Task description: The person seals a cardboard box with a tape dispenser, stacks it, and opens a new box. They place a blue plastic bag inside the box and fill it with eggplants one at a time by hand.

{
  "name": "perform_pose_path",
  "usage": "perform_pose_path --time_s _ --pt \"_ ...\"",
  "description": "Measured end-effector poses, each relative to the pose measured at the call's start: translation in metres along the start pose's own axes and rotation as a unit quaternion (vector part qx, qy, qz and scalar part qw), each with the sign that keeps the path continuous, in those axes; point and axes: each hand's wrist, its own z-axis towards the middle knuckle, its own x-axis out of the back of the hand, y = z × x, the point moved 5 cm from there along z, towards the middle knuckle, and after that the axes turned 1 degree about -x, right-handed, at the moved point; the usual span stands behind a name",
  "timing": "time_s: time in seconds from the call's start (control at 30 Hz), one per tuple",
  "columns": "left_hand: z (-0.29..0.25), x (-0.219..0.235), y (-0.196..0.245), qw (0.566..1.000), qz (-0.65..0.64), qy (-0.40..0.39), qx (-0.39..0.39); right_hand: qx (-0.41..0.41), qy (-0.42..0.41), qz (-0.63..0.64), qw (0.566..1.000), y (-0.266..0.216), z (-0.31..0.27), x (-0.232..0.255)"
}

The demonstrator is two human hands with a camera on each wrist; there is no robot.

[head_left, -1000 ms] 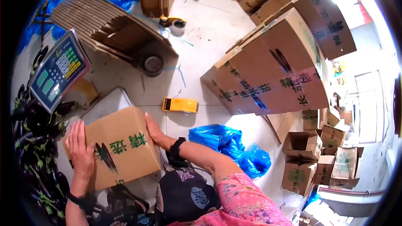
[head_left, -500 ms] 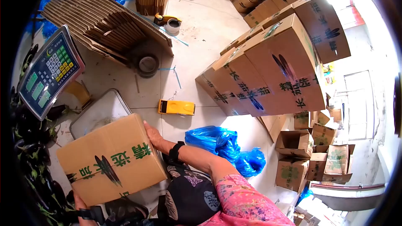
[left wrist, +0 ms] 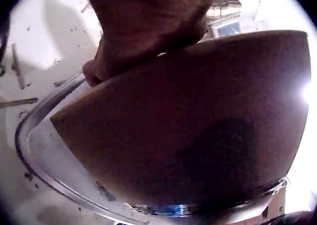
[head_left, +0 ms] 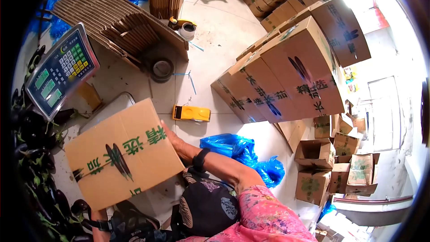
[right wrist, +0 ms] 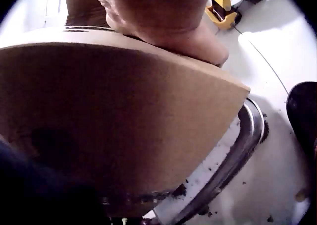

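Observation:
A closed cardboard box (head_left: pixel 127 152) with green print and a black scribble is held tilted over the metal scale platform (head_left: pixel 126 100). My right hand (head_left: pixel 172 138) grips its right side; in the right wrist view that hand (right wrist: pixel 168 24) lies along the box edge. The left hand (head_left: pixel 99 217) is at the lower left end, its fingers mostly hidden by the box. In the left wrist view the hand (left wrist: pixel 148 34) holds the edge of the box (left wrist: pixel 173 131), a corner above the platform (left wrist: pixel 47 145). Contact with the platform cannot be told.
The scale display (head_left: pixel 60 74) stands left, beside a pile of eggplants (head_left: pixel 38 166). Flattened cartons (head_left: pixel 103 18) and large boxes (head_left: pixel 286 71) stand beyond. A yellow tape dispenser (head_left: pixel 191 113), a tape roll (head_left: pixel 161 70) and blue plastic bags (head_left: pixel 233 147) lie on the floor.
My left hand has gone from the top of the box to its lower left end. The box has turned slightly and looks larger, with my right hand still at its right side.

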Motion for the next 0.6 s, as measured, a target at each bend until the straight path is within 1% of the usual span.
perform_pose_path --time_s 0.07,0.1,0.2,0.23,0.27,0.3,0.37,0.4,0.43,0.47,0.5,0.53,0.57,0.6 --pt "0.006 -0.014 0.010 1.000 -0.003 -0.019 -0.008 0.034 0.009 -0.016 0.999 -0.023 -0.017 0.000" --pt "0.008 -0.017 0.018 0.999 -0.005 -0.031 -0.013 0.036 0.021 -0.006 0.999 -0.036 -0.027 -0.003" --pt "0.003 -0.040 0.051 0.996 0.002 -0.085 -0.031 0.042 0.073 0.009 0.996 -0.093 -0.083 -0.019" --pt "-0.003 -0.050 0.065 0.994 0.004 -0.106 -0.040 0.168 0.081 -0.107 0.977 -0.119 -0.117 -0.029" --pt "-0.012 -0.062 0.080 0.990 0.006 -0.133 -0.049 0.291 0.091 -0.219 0.927 -0.145 -0.158 -0.042" --pt "-0.021 -0.082 0.096 0.984 0.013 -0.165 -0.061 0.359 0.095 -0.260 0.891 -0.168 -0.189 -0.051" --pt "-0.047 -0.131 0.126 0.966 0.057 -0.237 -0.090 0.394 0.100 -0.238 0.882 -0.207 -0.229 -0.062" --pt "-0.074 -0.170 0.144 0.947 0.134 -0.257 -0.139 0.408 0.103 -0.224 0.879 -0.223 -0.244 -0.062" --pt "-0.096 -0.200 0.150 0.888 0.303 -0.221 -0.267 0.439 0.119 -0.234 0.859 -0.239 -0.268 -0.063" --pt "-0.114 -0.225 0.158 0.786 0.454 -0.169 -0.384 0.473 0.141 -0.246 0.834 -0.253 -0.298 -0.061" --pt "-0.110 -0.237 0.160 0.865 0.316 -0.217 -0.325 0.506 0.163 -0.257 0.807 -0.265 -0.329 -0.058" --pt "-0.099 -0.250 0.154 0.917 0.168 -0.260 -0.251 0.535 0.193 -0.261 0.779 -0.278 -0.363 -0.051" --pt "-0.088 -0.268 0.148 0.940 0.014 -0.297 -0.169 0.563 0.224 -0.263 0.751 -0.290 -0.399 -0.041" --pt "-0.094 -0.305 0.154 0.932 0.016 -0.320 -0.169 0.590 0.261 -0.261 0.718 -0.303 -0.435 -0.028"
